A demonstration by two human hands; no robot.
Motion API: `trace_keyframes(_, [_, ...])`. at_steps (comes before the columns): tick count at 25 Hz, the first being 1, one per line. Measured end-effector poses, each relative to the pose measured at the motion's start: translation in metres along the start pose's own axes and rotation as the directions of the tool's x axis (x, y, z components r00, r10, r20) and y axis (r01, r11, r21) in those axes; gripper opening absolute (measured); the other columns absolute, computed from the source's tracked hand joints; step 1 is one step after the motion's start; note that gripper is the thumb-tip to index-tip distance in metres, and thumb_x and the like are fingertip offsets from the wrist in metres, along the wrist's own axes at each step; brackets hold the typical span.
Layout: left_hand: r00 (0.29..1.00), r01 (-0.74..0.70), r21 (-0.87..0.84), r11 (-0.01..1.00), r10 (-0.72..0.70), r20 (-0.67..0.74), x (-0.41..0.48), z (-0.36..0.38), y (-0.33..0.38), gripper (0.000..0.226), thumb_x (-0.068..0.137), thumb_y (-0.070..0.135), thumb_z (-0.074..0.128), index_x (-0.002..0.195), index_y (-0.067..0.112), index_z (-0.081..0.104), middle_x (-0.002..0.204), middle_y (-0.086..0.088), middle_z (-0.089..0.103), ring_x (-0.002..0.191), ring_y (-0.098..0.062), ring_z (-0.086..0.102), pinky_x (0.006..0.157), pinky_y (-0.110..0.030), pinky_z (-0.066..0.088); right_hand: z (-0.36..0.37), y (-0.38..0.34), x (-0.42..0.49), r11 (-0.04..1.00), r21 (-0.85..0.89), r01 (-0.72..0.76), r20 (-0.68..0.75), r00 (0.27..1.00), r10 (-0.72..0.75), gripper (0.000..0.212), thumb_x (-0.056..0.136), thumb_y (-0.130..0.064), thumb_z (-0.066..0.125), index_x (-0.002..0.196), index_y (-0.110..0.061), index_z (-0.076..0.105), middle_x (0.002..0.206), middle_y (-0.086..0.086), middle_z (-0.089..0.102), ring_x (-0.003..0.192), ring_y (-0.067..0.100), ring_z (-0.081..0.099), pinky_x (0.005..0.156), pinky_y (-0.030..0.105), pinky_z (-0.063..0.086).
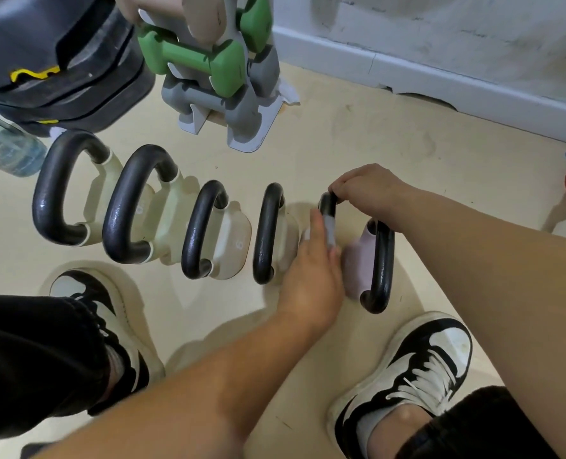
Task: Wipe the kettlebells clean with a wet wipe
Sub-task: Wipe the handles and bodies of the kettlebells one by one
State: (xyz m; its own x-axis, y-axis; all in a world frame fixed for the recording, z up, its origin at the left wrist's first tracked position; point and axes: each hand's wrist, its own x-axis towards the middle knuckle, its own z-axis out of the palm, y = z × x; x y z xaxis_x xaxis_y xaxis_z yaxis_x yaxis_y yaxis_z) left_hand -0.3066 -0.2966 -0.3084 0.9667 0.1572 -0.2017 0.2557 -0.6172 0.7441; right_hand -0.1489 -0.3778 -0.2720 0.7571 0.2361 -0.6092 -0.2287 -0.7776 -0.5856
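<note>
from the head camera, a row of kettlebells stood on the pale floor, handles up. the left hand held a grey wet wipe against the black handle of one bell near the row's right end, fingers curled over wipe and bar. the right hand gripped the top of that same handle, fingers hooked round it. just to its right stood a pink kettlebell. a dumbbell rack holding green dumbbells stood behind the row.
</note>
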Motion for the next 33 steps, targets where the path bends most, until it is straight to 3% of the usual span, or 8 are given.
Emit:
trace_keyframes(4, [0.929,0.243,0.227,0.943,-0.294,0.225,0.112,-0.012,0.015,0.039,0.103,0.022,0.039,0.139,0.008,0.042,0.124,-0.013,0.062,0.100,-0.025,0.064,0.072,-0.029,0.043,0.005,0.008,0.002,0.990,0.131,-0.058,-0.078,0.995,0.069,0.034,0.087,-0.013,0.055,0.113,0.005,0.067,0.120,0.020,0.067,0.093,0.033,0.060,0.082,0.040,0.050])
trace_keyframes(8, [0.962,0.023,0.691,0.722,-0.204,0.181,0.084,0.001,0.030,0.083,0.091,0.015,0.058,0.156,0.001,0.009,0.145,-0.018,0.032,0.124,-0.030,0.047,0.088,-0.035,0.047,0.004,0.018,0.004,0.982,0.166,-0.092,-0.149,0.982,0.118,0.022,0.089,-0.021,0.044,0.085,-0.007,0.062,0.110,0.021,0.070,0.068,0.025,0.045,0.064,0.031,0.038])
trace_keyframes(12, [0.964,-0.127,0.777,0.617,-0.108,0.243,0.083,-0.001,0.044,0.055,0.093,0.011,0.052,0.144,0.004,0.033,0.138,-0.017,0.039,0.119,-0.028,0.048,0.079,-0.031,0.039,0.004,0.024,0.007,0.980,0.174,-0.092,-0.207,0.970,0.128,0.031,0.093,-0.020,0.041,0.068,-0.005,0.052,0.077,0.012,0.063,0.061,0.024,0.044,0.057,0.029,0.033])
trace_keyframes(17, [0.874,-0.030,0.691,0.722,-0.316,0.369,0.143,-0.004,0.051,0.020,0.096,0.009,0.049,0.113,0.010,0.060,0.089,-0.003,0.052,0.090,-0.024,0.053,0.076,-0.030,0.043,0.000,0.026,0.007,0.966,0.245,-0.087,-0.214,0.967,0.141,0.029,0.091,-0.016,0.042,0.064,-0.006,0.042,0.067,0.014,0.055,0.060,0.026,0.039,0.054,0.029,0.029])
trace_keyframes(21, [0.943,0.048,0.608,0.793,-0.237,0.235,0.110,-0.003,0.042,0.051,0.092,0.007,0.055,0.142,0.007,0.041,0.125,-0.013,0.051,0.101,-0.027,0.057,0.081,-0.033,0.048,-0.001,0.025,0.001,0.967,0.241,-0.089,-0.184,0.974,0.135,0.020,0.088,-0.018,0.043,0.081,-0.006,0.058,0.103,0.024,0.070,0.064,0.026,0.043,0.059,0.028,0.034])
trace_keyframes(24, [0.999,-0.026,0.368,0.929,0.010,0.045,0.038,0.010,0.003,0.084,0.095,0.010,0.052,0.161,0.017,0.000,0.135,-0.010,0.041,0.109,-0.027,0.055,0.082,-0.032,0.048,0.003,0.024,-0.001,0.979,0.189,-0.077,-0.171,0.979,0.110,0.023,0.090,-0.018,0.041,0.070,-0.008,0.046,0.086,0.016,0.066,0.055,0.023,0.038,0.052,0.028,0.029])
trace_keyframes(28, [0.999,-0.043,0.096,0.994,0.042,0.005,-0.041,0.017,-0.024,0.086,0.098,0.004,0.041,0.158,0.039,-0.010,0.140,0.003,0.042,0.113,-0.026,0.055,0.083,-0.029,0.044,0.009,0.020,-0.007,0.997,0.078,-0.003,-0.158,0.987,0.016,0.038,0.091,-0.029,0.048,0.057,-0.018,0.038,0.055,-0.003,0.039,0.051,0.020,0.033,0.052,0.028,0.028])
trace_keyframes(33, [0.991,0.131,0.072,0.989,-0.131,-0.012,0.014,0.000,-0.003,0.031,0.106,0.033,0.035,0.131,0.015,0.040,0.116,-0.009,0.063,0.103,-0.035,0.064,0.082,-0.042,0.052,0.007,0.015,-0.009,0.997,0.064,0.032,-0.099,0.995,-0.025,0.036,0.091,-0.038,0.057,0.075,-0.007,0.067,0.057,0.000,0.039,0.053,0.018,0.036,0.053,0.026,0.032])
